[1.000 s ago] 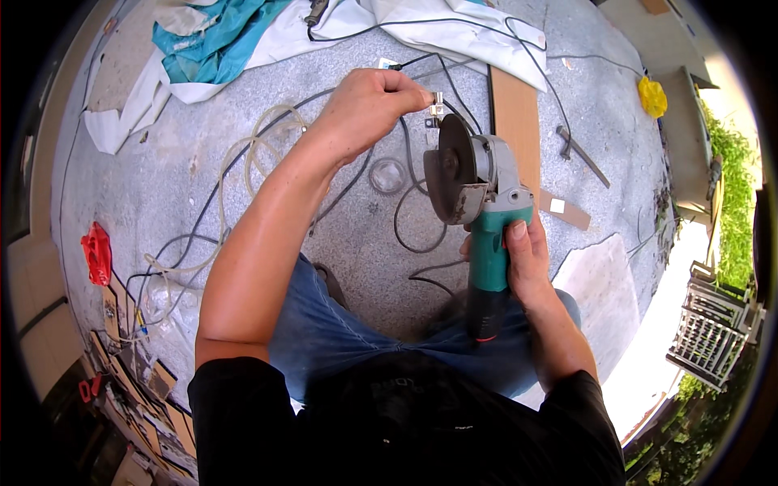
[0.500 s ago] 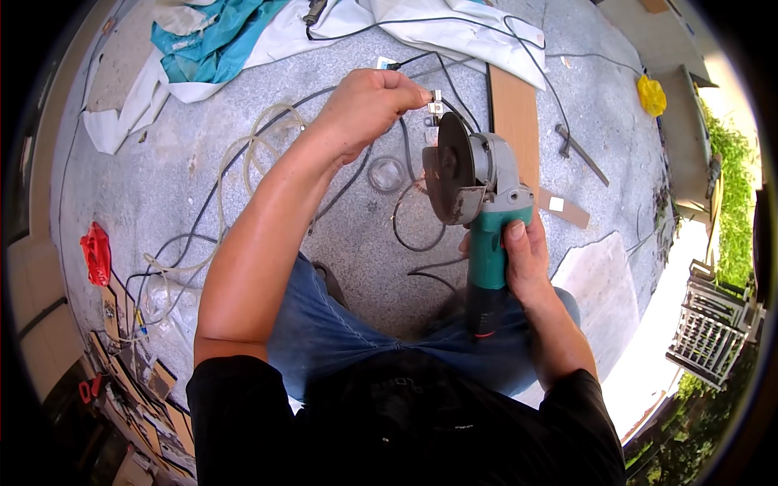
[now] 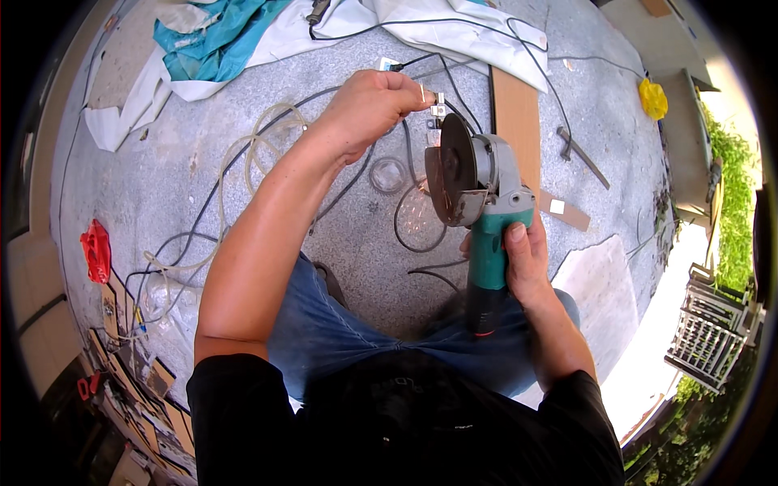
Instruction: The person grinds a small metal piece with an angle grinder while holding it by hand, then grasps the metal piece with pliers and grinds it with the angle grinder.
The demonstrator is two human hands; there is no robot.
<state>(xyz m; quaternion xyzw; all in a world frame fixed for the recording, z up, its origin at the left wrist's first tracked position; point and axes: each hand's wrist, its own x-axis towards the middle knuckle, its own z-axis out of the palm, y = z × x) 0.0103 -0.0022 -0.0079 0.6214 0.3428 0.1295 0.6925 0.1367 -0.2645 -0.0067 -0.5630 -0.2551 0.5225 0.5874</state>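
My left hand (image 3: pixel 374 105) pinches a small silver metal piece (image 3: pixel 437 112) just above the grinder's disc, fingertips closed on it. My right hand (image 3: pixel 522 257) grips a green and grey angle grinder (image 3: pixel 489 251) upright by its body. The dark cutting disc (image 3: pixel 452 166) faces left, its upper edge at the lower end of the metal piece; whether they touch is hard to tell. Faint orange sparks (image 3: pixel 419 209) fly downward beside the disc. A round clear ring-like object (image 3: pixel 387 175) lies on the floor left of the disc, among black cables.
A brown board (image 3: pixel 515 105) lies behind the grinder on the speckled floor (image 3: pixel 186 138). White and teal sheeting (image 3: pixel 211 40) lies at the back, with clear hose (image 3: pixel 235 154) and cables across the floor. A red bag (image 3: pixel 96 251), stacked boards and a yellow bag (image 3: pixel 652 100) are at the sides.
Sparks appear below the disc and have spread since half a second ago. Both hands and the grinder have barely moved.
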